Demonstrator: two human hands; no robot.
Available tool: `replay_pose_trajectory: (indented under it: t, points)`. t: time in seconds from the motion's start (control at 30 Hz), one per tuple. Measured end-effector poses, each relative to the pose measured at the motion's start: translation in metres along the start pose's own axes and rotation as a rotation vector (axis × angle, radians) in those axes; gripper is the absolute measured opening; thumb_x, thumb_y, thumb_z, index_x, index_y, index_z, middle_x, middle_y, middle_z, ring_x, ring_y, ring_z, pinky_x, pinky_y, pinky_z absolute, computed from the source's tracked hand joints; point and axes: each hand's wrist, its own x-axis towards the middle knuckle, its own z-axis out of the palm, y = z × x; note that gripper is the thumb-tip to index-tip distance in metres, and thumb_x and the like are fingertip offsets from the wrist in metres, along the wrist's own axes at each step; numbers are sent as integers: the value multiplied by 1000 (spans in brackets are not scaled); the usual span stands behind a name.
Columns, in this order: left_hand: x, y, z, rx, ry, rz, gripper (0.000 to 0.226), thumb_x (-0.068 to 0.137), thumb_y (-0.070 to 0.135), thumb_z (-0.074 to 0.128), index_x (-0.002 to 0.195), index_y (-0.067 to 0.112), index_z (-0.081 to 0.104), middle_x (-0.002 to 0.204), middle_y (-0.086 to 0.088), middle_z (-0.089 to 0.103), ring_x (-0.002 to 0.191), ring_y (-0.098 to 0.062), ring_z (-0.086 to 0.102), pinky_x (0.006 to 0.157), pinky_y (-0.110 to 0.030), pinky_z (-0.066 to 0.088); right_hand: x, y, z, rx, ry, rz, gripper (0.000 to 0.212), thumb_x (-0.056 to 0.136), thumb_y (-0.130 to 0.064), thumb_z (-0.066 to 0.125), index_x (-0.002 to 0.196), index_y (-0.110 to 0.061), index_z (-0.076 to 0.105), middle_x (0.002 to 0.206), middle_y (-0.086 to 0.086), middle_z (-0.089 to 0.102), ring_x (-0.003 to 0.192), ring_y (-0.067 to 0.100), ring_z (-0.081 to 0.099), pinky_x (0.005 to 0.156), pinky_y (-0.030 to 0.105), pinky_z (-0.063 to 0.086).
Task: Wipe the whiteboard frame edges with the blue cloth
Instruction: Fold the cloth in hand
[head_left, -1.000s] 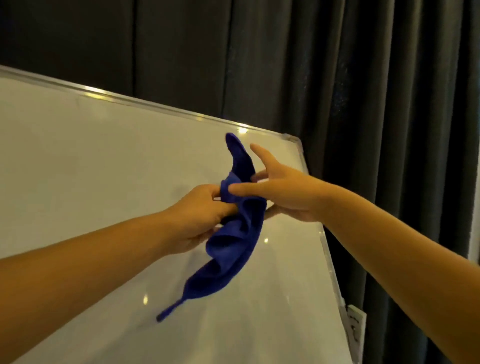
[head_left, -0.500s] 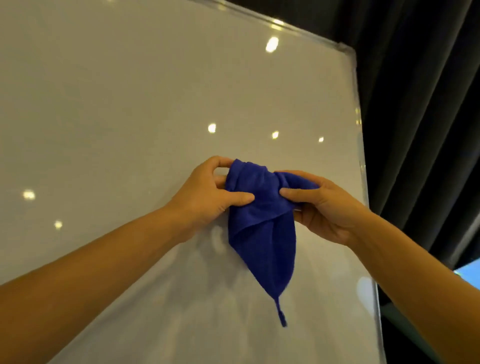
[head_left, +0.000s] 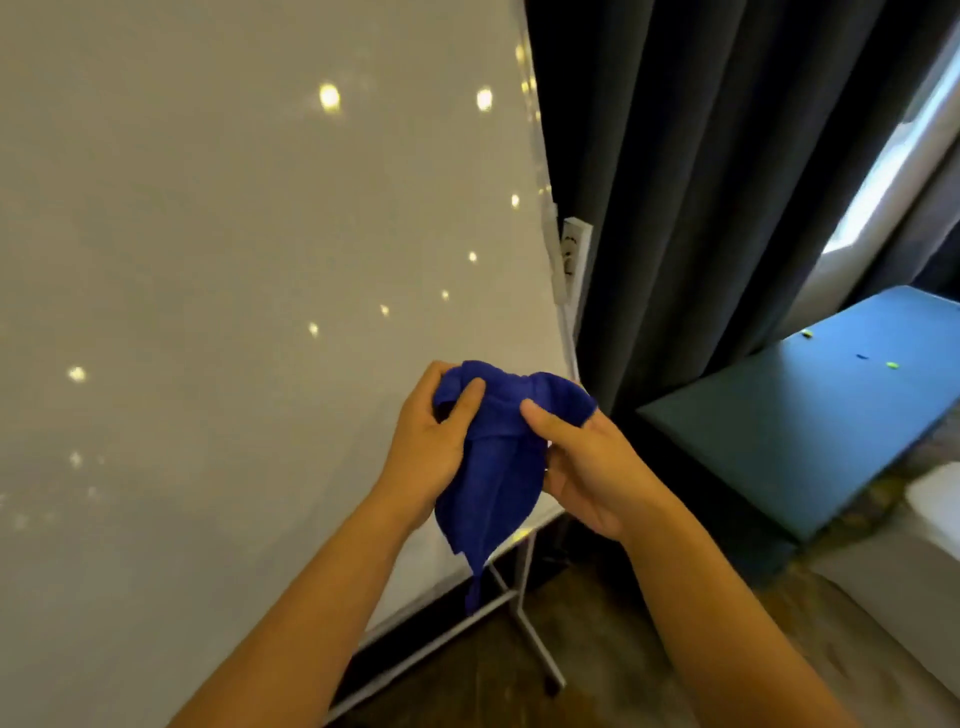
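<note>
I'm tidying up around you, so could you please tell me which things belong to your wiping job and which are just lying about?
Belongs to the job:
- crumpled blue cloth, in the grip of both hands
- white whiteboard with thin metal frame

Lying about:
- dark grey curtain
- teal flat-topped table
- white wall socket

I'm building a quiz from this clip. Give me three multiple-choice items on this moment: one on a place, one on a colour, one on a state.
1. Where is the cloth?
A. Draped over the whiteboard's top
B. Held in front of the whiteboard
C. On the floor

2. What colour is the cloth?
A. Blue
B. Yellow
C. White

3. How is it held?
A. Left hand only
B. Right hand only
C. Both hands

Answers: B, it hangs before the board's lower right; A, deep blue; C, left hand and right hand both pinch it.
</note>
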Motion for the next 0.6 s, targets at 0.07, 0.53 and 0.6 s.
replay_pose_trajectory:
  t: [0.07, 0.53, 0.6]
  points:
    - [-10, -22, 55, -127, 21, -93, 14, 93, 37, 61, 98, 23, 63, 97, -2, 72, 91, -23, 70, 72, -31, 58, -24, 1, -49, 36, 68, 3, 49, 85, -9, 73, 130, -11, 53, 124, 15, 67, 112, 34, 65, 92, 50, 54]
    - [-44, -85, 353, -664, -336, -759, 49, 77, 3, 65, 126, 1, 59, 123, -21, 65, 110, -34, 65, 92, -43, 56, -150, -23, -320, 432, 462, -19, 43, 92, -3, 59, 134, -2, 50, 130, 22, 62, 116, 39, 61, 98, 56, 49]
    - [-41, -101, 378, -686, -337, -793, 49, 81, 2, 61, 130, 4, 57, 127, -20, 64, 114, -34, 63, 97, -46, 52, -151, -21, -346, 479, 483, -9, 42, 94, -3, 56, 135, 0, 49, 131, 24, 60, 119, 40, 59, 101, 56, 46]
